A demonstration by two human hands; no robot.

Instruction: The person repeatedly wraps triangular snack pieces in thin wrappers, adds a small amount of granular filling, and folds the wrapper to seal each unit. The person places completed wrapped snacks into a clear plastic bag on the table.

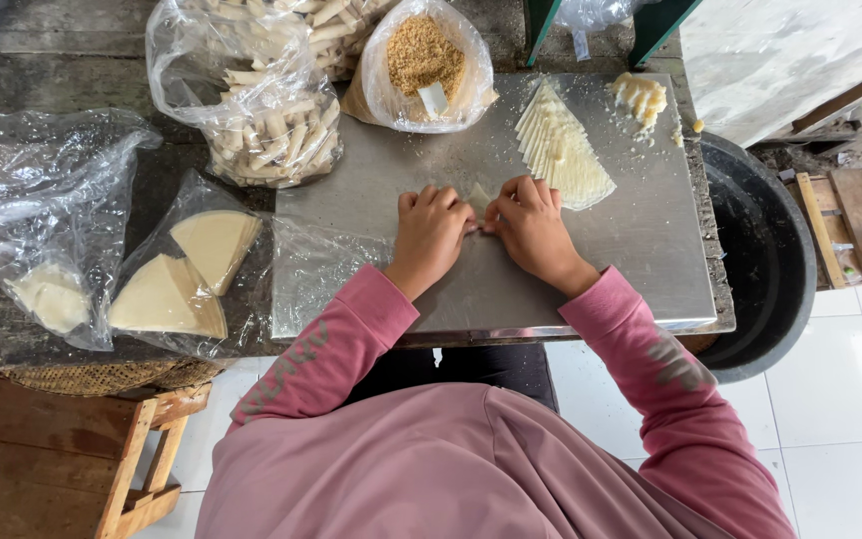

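Both hands, left (431, 232) and right (528, 225), meet fingertip to fingertip, pinched on a small wrapper (478, 196) lying crosswise on the tray (641, 240), just below-left of the wrapper fan (561, 150), right hand nearer it.

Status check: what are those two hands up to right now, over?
Left hand and right hand together, pinching a small pale wrapper on the metal board. Fanned wrapper stack just beyond. Nothing in the way.

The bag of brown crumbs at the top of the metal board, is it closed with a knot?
No. The bag of brown crumbs stands open, its plastic rim folded down, and a small white scoop rests in the crumbs.
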